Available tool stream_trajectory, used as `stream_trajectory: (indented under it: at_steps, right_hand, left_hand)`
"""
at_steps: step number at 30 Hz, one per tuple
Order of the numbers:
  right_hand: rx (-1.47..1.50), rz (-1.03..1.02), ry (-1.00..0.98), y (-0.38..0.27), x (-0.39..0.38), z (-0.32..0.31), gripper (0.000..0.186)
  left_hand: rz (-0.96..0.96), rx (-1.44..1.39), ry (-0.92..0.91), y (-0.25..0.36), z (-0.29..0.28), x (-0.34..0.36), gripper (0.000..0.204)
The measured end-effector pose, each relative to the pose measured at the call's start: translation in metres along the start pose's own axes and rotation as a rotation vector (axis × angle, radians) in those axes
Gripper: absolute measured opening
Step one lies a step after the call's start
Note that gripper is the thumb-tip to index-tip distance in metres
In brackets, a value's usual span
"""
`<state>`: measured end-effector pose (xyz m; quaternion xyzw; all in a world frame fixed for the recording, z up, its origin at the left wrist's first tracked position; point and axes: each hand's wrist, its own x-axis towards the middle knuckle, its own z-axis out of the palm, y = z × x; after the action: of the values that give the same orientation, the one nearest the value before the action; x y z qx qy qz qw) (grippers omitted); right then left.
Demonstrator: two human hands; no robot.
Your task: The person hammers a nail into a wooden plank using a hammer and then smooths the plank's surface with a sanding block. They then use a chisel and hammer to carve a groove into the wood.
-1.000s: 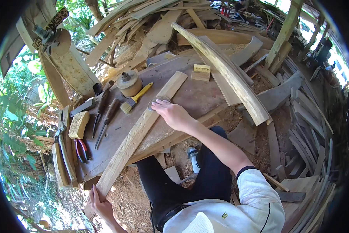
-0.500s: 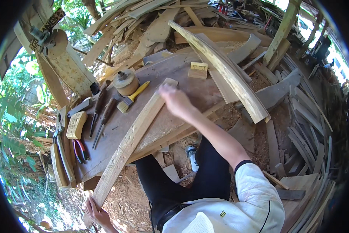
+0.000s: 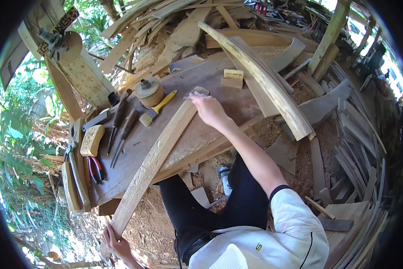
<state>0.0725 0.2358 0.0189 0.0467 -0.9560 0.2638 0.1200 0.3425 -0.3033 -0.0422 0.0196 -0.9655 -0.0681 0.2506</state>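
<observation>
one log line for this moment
left hand grips plank near end | right hand on far end | plank lies across bench | mallet beside

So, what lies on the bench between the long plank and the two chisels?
Bare bench only, between plank and chisels, in the head view.

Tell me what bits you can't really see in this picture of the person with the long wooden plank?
- Head view: the far end of the long plank is covered by the right hand.
- The left hand sits near the dark bottom rim; its fingers wrap behind the plank's near end.
- The tools on the workbench are too small to name for certain.
- The person's feet are hidden under the bench.
</observation>
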Motion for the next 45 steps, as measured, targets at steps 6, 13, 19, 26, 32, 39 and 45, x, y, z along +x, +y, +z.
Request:
stream_trajectory:
  at_steps: [6,13,19,26,32,39,45]
  right_hand:
    - [0.062,-0.305,0.001,-0.035,-0.035,0.042,0.031]
    - [-0.023,-0.165,0.329,0.007,-0.018,0.033,0.031]
    - [0.105,-0.026,0.228,-0.012,-0.013,0.035,0.030]
    - [-0.012,-0.171,0.186,-0.022,-0.035,0.046,0.017]
    - [0.100,-0.250,-0.103,-0.063,-0.059,0.035,0.038]
    - [0.119,-0.500,0.132,-0.112,-0.080,0.071,0.027]
    - [0.049,-0.190,0.118,-0.076,-0.053,0.045,0.031]
  left_hand:
    - [-0.082,-0.068,0.006,0.001,0.001,-0.003,0.059]
    - [-0.049,-0.208,-0.132,0.079,-0.003,0.040,0.077]
    - [-0.041,-0.299,-0.160,0.069,-0.010,0.053,0.066]
    - [0.003,-0.322,-0.208,0.079,0.002,0.067,0.069]
    - [-0.098,-0.318,-0.229,0.068,-0.013,0.059,0.074]
    - [-0.074,-0.292,-0.227,0.078,-0.009,0.065,0.074]
    - [-0.093,-0.313,-0.231,0.090,-0.009,0.065,0.074]
